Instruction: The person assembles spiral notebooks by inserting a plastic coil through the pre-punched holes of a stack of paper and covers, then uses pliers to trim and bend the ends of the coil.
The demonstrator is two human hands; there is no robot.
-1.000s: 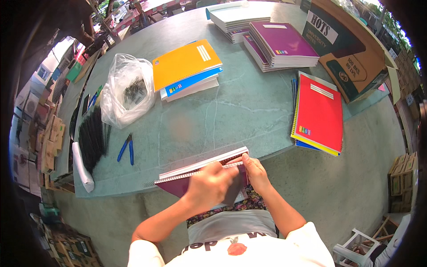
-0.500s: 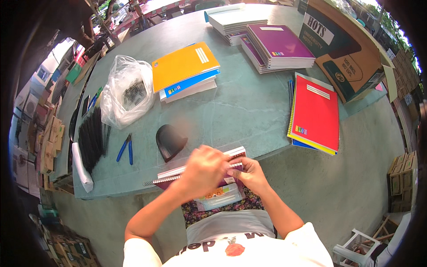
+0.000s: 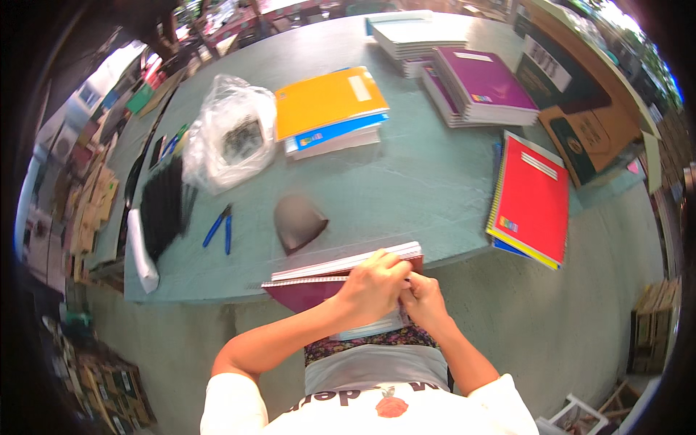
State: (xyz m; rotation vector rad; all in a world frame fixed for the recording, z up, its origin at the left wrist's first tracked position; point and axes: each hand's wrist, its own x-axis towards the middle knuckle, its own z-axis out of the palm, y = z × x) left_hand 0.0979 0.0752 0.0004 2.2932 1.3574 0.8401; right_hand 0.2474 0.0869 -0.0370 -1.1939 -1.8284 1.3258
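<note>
A purple spiral notebook [image 3: 297,291] lies edge-up at the near rim of the table, its coil edge facing upward and a bit of coil sticking out past its left end. Closed fingers of my left hand [image 3: 373,288] grip the right part of that binding. Beside it, my right hand [image 3: 428,299] pinches the notebook's right end, fingertips close to the left hand's. What lies between the fingertips is hidden. Behind the notebook, against it, rests a white-paged stack with a brownish cover [image 3: 348,262]. A dark curved, dome-like piece [image 3: 299,226] sits just beyond.
Blue-handled cutters [image 3: 220,229], black spiral coils [image 3: 163,203], a white roll [image 3: 142,250] and a clear bag [image 3: 225,138] of coil scraps lie left. Yellow [image 3: 326,101], purple [image 3: 486,78], white [image 3: 419,38] and red [image 3: 533,196] notebook piles and a carton [image 3: 594,134] stand farther off.
My blurred left hand has moved right and steadied, closing at the binding near my right hand. The right hand has turned its fingers inward. The whole view has shifted slightly.
</note>
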